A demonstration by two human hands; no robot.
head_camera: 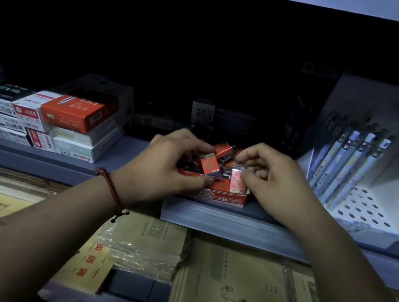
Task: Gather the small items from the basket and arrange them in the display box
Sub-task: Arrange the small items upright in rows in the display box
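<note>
- Paper-covered notebooks lie nearest, on the lower shelf.
- The left hand has its fingers curled round a red eraser, just above the display box.
- The right hand pinches a paler eraser standing at the box's right end.
- The box sits on the upper shelf, between stacked staple boxes and pens.

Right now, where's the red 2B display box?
Head view, centre: the display box sits at the shelf edge under the left hand and right hand, between stacked boxes and a white pen rack.
</note>
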